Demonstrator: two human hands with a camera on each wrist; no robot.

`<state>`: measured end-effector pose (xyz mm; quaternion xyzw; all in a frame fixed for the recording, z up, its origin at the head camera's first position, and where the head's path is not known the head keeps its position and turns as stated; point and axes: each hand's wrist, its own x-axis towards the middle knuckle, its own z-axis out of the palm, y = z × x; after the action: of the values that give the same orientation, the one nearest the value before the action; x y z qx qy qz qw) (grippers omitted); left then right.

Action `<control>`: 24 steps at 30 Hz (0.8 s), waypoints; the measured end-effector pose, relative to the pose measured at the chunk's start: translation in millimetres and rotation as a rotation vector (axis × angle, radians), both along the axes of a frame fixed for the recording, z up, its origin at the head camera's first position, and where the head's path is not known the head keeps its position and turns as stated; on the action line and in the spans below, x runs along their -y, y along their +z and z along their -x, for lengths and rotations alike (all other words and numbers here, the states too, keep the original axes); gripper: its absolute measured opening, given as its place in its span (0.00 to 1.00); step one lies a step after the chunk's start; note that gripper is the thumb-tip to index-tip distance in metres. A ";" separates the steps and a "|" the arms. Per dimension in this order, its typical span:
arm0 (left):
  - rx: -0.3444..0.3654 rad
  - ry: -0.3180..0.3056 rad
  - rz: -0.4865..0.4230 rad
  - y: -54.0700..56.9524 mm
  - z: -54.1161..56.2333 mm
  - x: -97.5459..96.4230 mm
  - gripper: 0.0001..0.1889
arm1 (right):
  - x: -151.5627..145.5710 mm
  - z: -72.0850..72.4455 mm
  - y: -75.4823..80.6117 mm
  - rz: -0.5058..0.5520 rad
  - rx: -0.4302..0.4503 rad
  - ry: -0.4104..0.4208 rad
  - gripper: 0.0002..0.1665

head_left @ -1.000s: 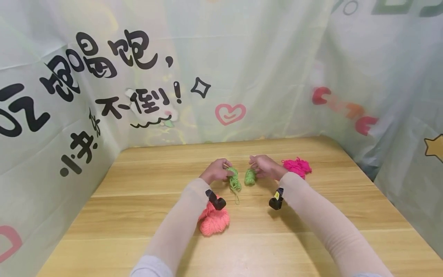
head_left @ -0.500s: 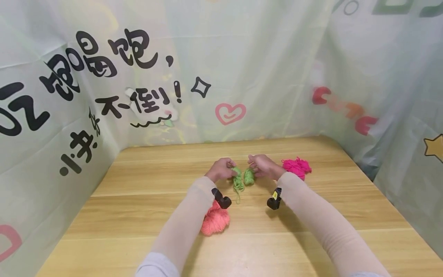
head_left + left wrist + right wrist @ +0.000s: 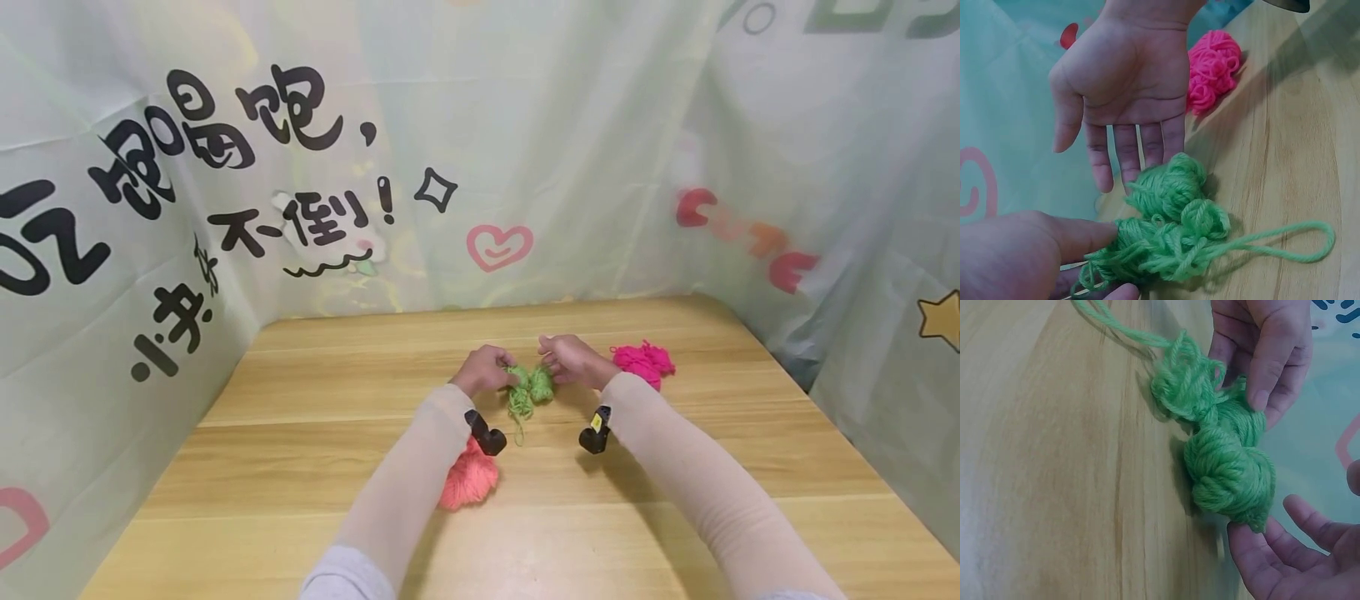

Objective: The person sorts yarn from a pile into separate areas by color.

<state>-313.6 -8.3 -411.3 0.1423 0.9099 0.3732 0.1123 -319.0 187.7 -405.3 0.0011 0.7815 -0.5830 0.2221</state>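
Centrally on a pale wood-grained surface (image 3: 585, 533), a left hand (image 3: 482, 369) pinches a loosely tangled bundle of green yarn (image 3: 520, 405) touching a rounder green yarn bundle (image 3: 542, 384), which meets the extended fingers of a right hand (image 3: 576, 360). The left-wrist view reveals that hand's palm; only the head view shows a coral yarn skein (image 3: 471, 477).

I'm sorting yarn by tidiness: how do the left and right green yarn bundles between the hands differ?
The left green yarn bundle is loose and tangled, trailing a loop; the right green yarn bundle is compact and rounded. The left hand pinches the left bundle, while the right hand only appears to touch the right bundle. Both are green and touching.
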 end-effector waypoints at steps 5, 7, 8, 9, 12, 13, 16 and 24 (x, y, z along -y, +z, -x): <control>0.045 -0.004 -0.037 -0.7 1.6 2.4 0.13 | -0.6 -1.5 4.6 -0.019 0.002 0.009 0.34; 0.056 0.002 -0.044 -0.6 2.6 3.8 0.14 | -0.8 -1.4 6.6 -0.012 0.008 0.002 0.34; 0.061 0.006 -0.047 -0.1 2.8 4.5 0.14 | -0.9 -1.3 7.5 -0.010 0.010 0.001 0.34; 0.063 0.011 -0.045 0.6 2.8 5.2 0.15 | -1.1 -1.4 8.5 -0.010 0.010 0.002 0.34; 0.053 0.014 -0.024 2.2 3.0 7.5 0.17 | -2.0 -1.9 11.6 0.003 0.016 -0.005 0.34; 0.050 0.011 -0.017 2.9 3.2 8.5 0.17 | -2.3 -2.5 12.9 0.000 0.013 0.000 0.34; 0.029 0.001 0.007 4.9 4.2 13.0 0.17 | -4.3 -4.9 17.7 -0.015 0.001 0.004 0.34; 0.010 -0.005 0.024 14.1 4.7 27.6 0.21 | -11.3 -10.9 28.7 -0.063 -0.056 0.050 0.34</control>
<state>-318.3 -35.9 -397.1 0.1415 0.9134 0.3624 0.1194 -308.0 199.0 -376.7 -0.0278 0.8051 -0.5522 0.2147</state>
